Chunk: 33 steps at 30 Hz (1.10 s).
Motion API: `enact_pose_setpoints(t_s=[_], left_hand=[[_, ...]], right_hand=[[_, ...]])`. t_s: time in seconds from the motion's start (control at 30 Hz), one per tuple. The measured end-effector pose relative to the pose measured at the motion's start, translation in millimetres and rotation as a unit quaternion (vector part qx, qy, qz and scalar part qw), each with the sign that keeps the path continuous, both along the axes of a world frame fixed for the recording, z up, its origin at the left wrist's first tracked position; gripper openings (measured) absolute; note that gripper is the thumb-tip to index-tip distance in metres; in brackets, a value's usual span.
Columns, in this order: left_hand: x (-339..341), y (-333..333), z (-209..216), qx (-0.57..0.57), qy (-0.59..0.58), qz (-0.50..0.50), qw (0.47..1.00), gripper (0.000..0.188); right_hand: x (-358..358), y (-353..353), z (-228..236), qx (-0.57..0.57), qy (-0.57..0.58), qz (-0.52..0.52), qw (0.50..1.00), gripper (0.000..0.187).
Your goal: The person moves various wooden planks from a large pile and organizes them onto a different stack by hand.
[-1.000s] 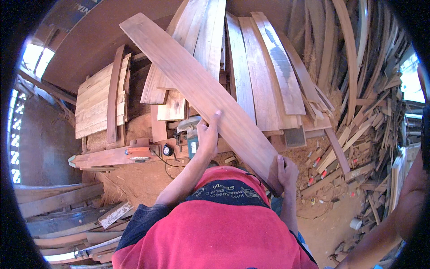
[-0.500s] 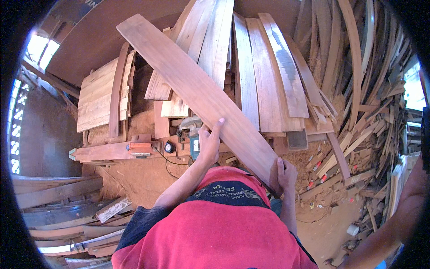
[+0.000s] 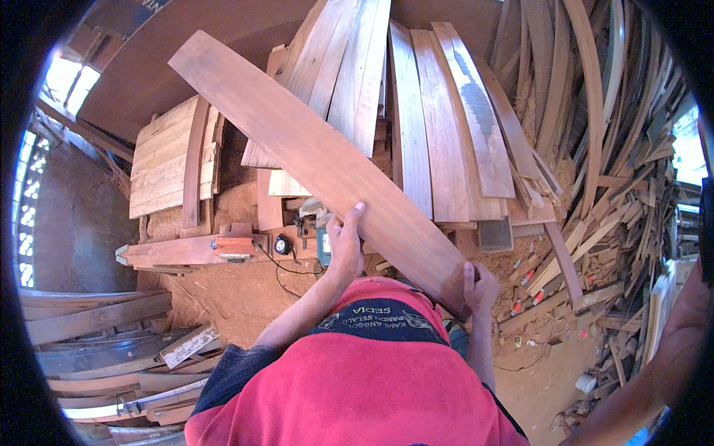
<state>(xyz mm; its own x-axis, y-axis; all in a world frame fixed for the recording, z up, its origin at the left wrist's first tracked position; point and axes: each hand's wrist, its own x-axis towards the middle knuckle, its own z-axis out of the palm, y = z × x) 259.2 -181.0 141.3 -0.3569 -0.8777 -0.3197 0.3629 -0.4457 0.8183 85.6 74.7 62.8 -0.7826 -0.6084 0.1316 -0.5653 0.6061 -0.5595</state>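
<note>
A long reddish-brown wooden plank [image 3: 297, 134] slants across the view, from far left down to near my waist on the right. My left hand [image 3: 345, 236] grips its near edge around the middle, with the thumb on the top face and the fingers underneath. At the near end, my right hand [image 3: 480, 285] is closed on the right edge, thumb on top. Just beyond my left hand, a teal power tool [image 3: 323, 245] is partly covered by that hand and the plank. A small round black tape measure [image 3: 281, 244] lies to its left.
Several boards [image 3: 439, 126] lie side by side beyond the plank. At left rests a pale panel [image 3: 165, 167]. An orange-handled tool [image 3: 232, 247] lies on a beam [image 3: 175, 253]. Scrap wood [image 3: 595, 230] piles up at right; more planks [image 3: 111, 357] are stacked at lower left. Another person's arm [image 3: 654, 379] shows at lower right.
The plank's far end has swung left and slightly nearer, still in both my hands. My left hand has shifted a little with it; the near end has hardly moved.
</note>
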Motion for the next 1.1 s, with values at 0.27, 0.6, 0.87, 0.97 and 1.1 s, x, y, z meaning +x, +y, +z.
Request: enact_pose_setpoints(t_s=[0.27, 0.6, 0.87, 0.97, 1.1], left_hand=[[-0.7, -2.1, -4.4, -0.017, 0.014, 0.027, 0.999, 0.033], [4.6, -4.5, -7.0, -0.035, -0.005, 0.030, 0.999, 0.035], [9.9, -4.6, -11.6, -0.004, -0.023, 0.040, 0.999, 0.039], [12.2, -3.8, -13.8, -0.003, -0.015, 0.041, 0.999, 0.041], [15.5, -5.4, -19.6, -0.014, -0.022, 0.039, 0.999, 0.042]], right_hand=[[-11.3, -9.2, 9.5, 0.010, 0.019, 0.023, 1.000, 0.045], [-19.8, -18.6, 11.9, 0.013, -0.012, 0.050, 0.999, 0.047], [-22.5, -20.5, 14.9, 0.071, -0.046, 0.061, 0.995, 0.051], [-20.4, -22.2, 17.4, 0.067, -0.049, 0.060, 0.995, 0.051], [-18.6, -22.3, 10.7, 0.078, -0.037, 0.058, 0.995, 0.050]])
